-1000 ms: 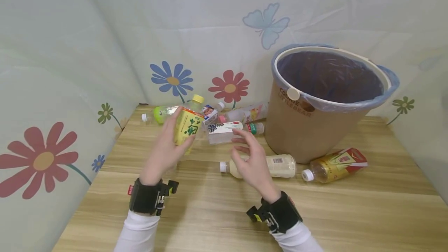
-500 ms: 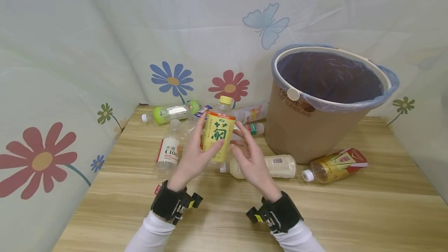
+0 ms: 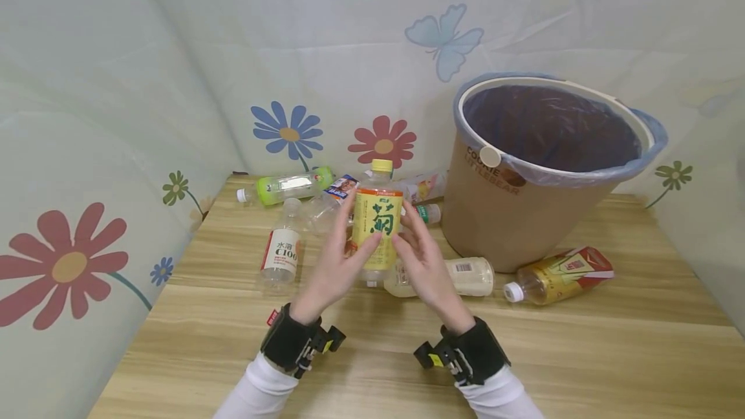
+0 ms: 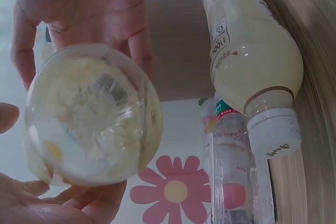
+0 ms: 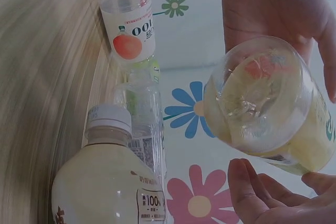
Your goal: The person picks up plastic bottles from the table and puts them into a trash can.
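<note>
A clear plastic drink bottle [image 3: 381, 212] with a yellow label and yellow cap is upright in front of me, raised over the table. My left hand [image 3: 334, 264] grips its left side, thumb across the label. My right hand [image 3: 427, 267] holds the opposite side, thumb at the label's right edge and fingers behind. Both wrist views look up at the base of this bottle [image 4: 92, 119], between the two hands. Behind and below it lies a bottle of pale drink [image 3: 471, 275] with a white cap, partly hidden by my right hand.
A brown bin [image 3: 500, 225] with a blue liner stands at the back right. In front of it lies a red-and-yellow-labelled bottle [image 3: 561, 277]. A C100 bottle [image 3: 283, 254] lies left of my hands; a green-labelled bottle [image 3: 293, 186] and several others lie along the back.
My left hand has brought the yellow-labelled bottle rightward from the left to the middle. My right hand, earlier apart from it, now holds its right side.
</note>
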`<state>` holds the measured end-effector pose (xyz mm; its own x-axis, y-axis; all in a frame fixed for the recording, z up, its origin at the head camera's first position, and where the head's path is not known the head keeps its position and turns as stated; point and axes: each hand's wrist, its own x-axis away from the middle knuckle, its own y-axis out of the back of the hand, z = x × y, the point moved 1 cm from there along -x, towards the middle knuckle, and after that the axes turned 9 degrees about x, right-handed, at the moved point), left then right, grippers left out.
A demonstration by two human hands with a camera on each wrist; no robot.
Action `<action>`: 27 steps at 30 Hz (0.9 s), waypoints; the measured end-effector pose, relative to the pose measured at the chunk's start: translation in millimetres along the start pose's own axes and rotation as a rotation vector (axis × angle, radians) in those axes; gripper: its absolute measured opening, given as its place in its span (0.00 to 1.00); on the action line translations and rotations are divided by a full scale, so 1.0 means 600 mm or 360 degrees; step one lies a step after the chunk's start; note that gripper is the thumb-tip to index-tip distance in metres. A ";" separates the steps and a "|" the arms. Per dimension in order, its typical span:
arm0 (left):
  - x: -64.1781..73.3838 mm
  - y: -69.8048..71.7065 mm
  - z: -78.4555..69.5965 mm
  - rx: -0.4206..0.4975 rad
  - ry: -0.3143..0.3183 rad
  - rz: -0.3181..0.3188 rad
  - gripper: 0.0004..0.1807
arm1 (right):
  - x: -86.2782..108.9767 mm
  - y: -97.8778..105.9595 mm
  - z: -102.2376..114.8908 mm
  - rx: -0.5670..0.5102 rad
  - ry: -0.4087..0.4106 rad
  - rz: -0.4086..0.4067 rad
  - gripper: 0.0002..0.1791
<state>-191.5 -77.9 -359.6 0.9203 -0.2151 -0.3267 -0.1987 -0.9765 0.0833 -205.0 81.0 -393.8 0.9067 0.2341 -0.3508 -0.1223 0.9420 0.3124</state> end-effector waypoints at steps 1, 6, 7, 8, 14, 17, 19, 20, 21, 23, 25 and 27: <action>0.000 -0.001 -0.001 -0.0005 -0.0018 0.0007 0.40 | -0.001 0.001 0.000 -0.0002 0.0004 0.0003 0.34; 0.002 -0.002 -0.005 0.0017 -0.0052 0.0071 0.35 | -0.004 0.008 -0.006 -0.0038 0.0004 0.0014 0.36; 0.002 -0.002 -0.006 0.0021 -0.0058 0.0084 0.34 | -0.004 0.009 -0.007 -0.0040 0.0003 0.0014 0.36; 0.002 -0.002 -0.007 0.0018 -0.0065 0.0090 0.32 | -0.005 0.011 -0.009 -0.0049 0.0005 0.0014 0.36; 0.005 0.001 -0.016 -0.0033 -0.0135 0.0078 0.26 | -0.007 0.016 -0.015 -0.0032 0.0011 0.0020 0.38; 0.006 0.003 -0.019 -0.0065 -0.0160 0.0069 0.24 | -0.007 0.015 -0.016 -0.0031 0.0019 0.0040 0.39; 0.006 0.005 -0.020 -0.0076 -0.0171 0.0062 0.23 | -0.007 0.014 -0.016 -0.0017 0.0013 0.0052 0.40; 0.006 0.006 -0.020 -0.0081 -0.0175 0.0058 0.23 | -0.007 0.014 -0.016 -0.0010 0.0006 0.0056 0.40; 0.006 0.007 -0.020 -0.0083 -0.0177 0.0053 0.22 | -0.006 0.013 -0.016 0.0000 -0.0007 0.0059 0.39; 0.005 0.010 -0.018 -0.0087 -0.0180 0.0040 0.22 | -0.005 0.013 -0.016 0.0035 -0.0037 0.0063 0.39; 0.004 0.013 -0.017 -0.0095 -0.0188 0.0023 0.21 | -0.005 0.013 -0.016 0.0056 -0.0063 0.0067 0.38; 0.001 0.016 -0.014 -0.0107 -0.0202 0.0009 0.20 | -0.004 0.013 -0.016 0.0071 -0.0083 0.0069 0.38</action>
<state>-189.9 -87.5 -351.2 0.8684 -0.2244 -0.4421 -0.1768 -0.9732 0.1469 -212.0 90.1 -398.9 0.9208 0.2605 -0.2902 -0.1448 0.9194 0.3657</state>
